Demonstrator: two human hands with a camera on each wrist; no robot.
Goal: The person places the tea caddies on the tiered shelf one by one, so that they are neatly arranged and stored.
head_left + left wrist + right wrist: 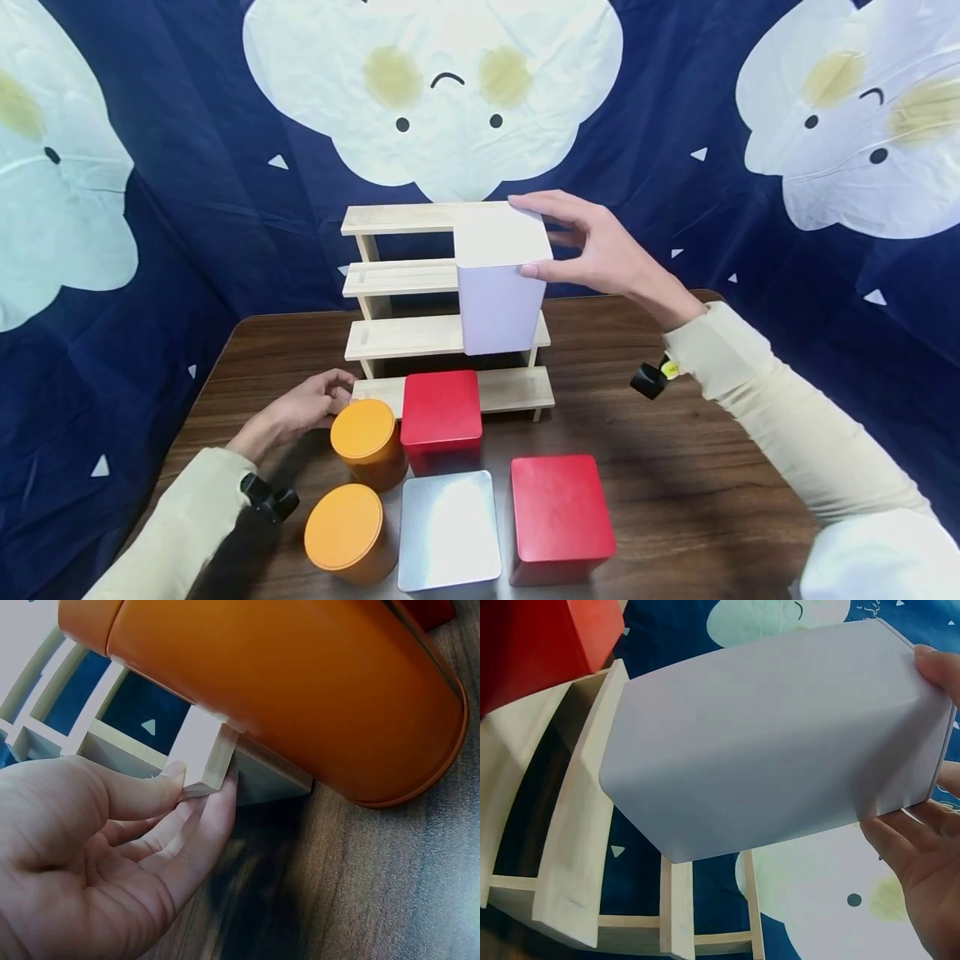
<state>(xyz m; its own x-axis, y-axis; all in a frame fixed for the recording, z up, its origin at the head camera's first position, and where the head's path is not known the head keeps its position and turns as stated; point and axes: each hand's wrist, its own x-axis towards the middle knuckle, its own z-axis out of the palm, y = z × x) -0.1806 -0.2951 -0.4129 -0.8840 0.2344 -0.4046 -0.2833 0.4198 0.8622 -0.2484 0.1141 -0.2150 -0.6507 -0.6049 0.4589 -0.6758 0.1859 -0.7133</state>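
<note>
Near the centre of the head view, the right hand (603,243) grips a white box (501,308) around its top, in front of a tiered wooden shelf (405,337); whether they touch is hard to tell. Lower left, the left hand (309,405) pinches the shelf's lowest board (517,388) beside an orange tin (369,446).

The left sleeve (176,517) was pale cream, as was the right sleeve (806,442), creased behind a wide cuff (716,350). I saw 2 small black devices, the left device (268,498) and the right device (649,381), 1 beside a yellow patch (670,368). The left hand (311,404) and right hand (581,237) were bare.
</note>
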